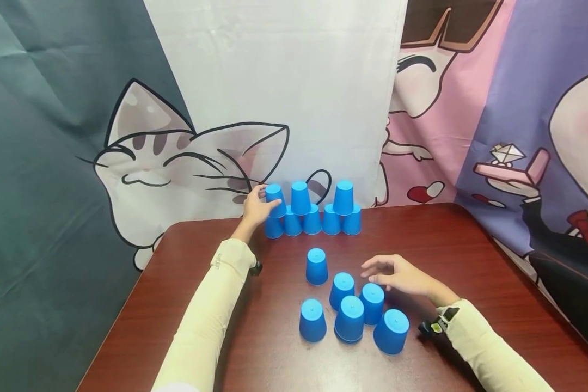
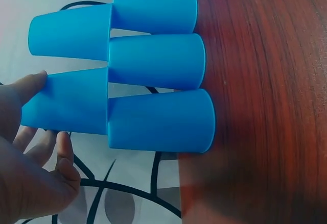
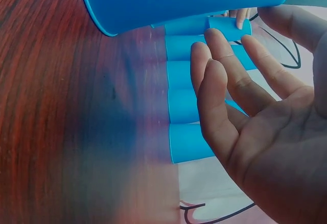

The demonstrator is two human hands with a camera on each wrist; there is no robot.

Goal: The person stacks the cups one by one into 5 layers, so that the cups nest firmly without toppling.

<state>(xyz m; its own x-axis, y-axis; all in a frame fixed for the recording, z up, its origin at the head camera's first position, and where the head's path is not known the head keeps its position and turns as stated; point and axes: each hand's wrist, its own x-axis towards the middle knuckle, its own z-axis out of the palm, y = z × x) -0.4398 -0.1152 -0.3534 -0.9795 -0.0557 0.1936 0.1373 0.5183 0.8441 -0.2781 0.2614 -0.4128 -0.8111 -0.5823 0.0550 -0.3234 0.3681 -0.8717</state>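
A person's left hand (image 1: 257, 209) pinches a blue cup (image 1: 276, 201) between thumb and fingers, atop a lower row of cups (image 1: 293, 222) at the counter's (image 1: 421, 234) far edge. The cup is mouth-down, its long axis upright. The right hand (image 1: 397, 274), relaxed and holding nothing, hovers beside upside-down loose cups (image 1: 372, 304), nearer the person.
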